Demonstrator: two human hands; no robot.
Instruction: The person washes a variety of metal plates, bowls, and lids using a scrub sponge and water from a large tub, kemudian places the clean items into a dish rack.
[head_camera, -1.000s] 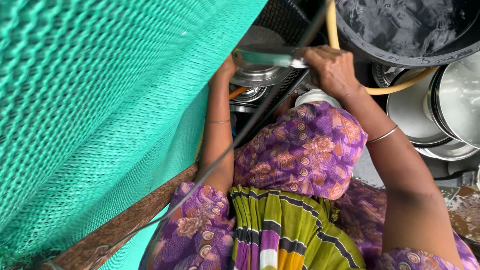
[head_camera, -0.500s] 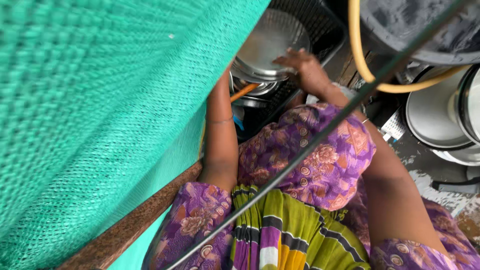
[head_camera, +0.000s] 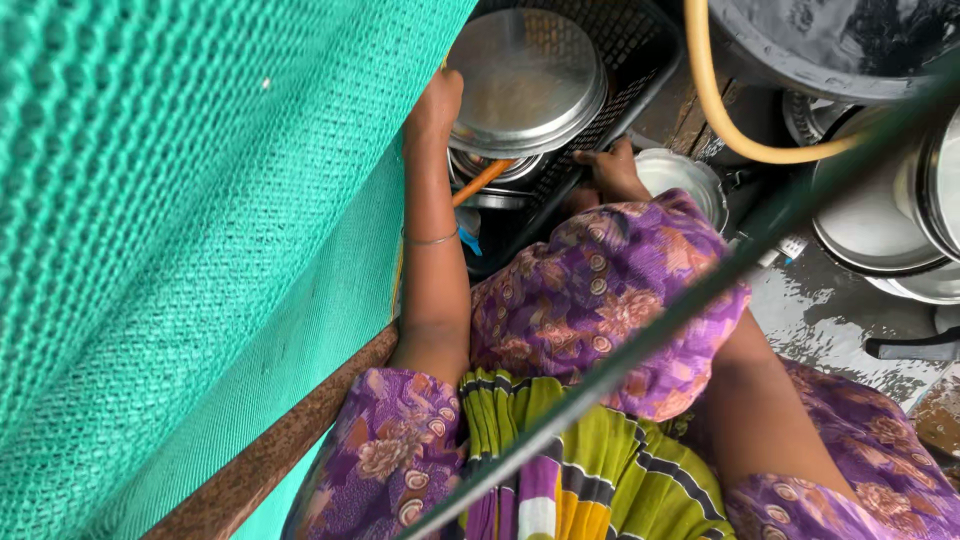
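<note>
Steel dominates the top of the view: a round stainless steel plate (head_camera: 525, 80) now lies face down on a stack of smaller steel vessels inside the black plastic mesh crate (head_camera: 640, 60). Half a second ago the right hand was spread over that plate's rim; it has since dropped away and now sits at the crate's near edge, just beside a small white-rimmed steel bowl (head_camera: 680, 175). The right hand (head_camera: 610, 170) looks loosely curled with nothing clearly in it, though its fingers are partly hidden behind the purple patterned knee, so I cannot tell for certain. The left hand (head_camera: 435, 105) is pressed flat against the plate's left rim, fingers extended, steadying rather than gripping it.

A second ago both hands held something up above the crate; the plate has come down since, and it rests there on its own weight with only the left hand touching. An orange handle (head_camera: 480, 182) pokes out from under the stack. To the right, a yellow hose (head_camera: 705, 90) curves past a large dark tub of water (head_camera: 830, 45), with wide steel pots (head_camera: 880, 220) on the wet floor (head_camera: 820, 310). Green netting (head_camera: 200, 250) fills the left.
</note>
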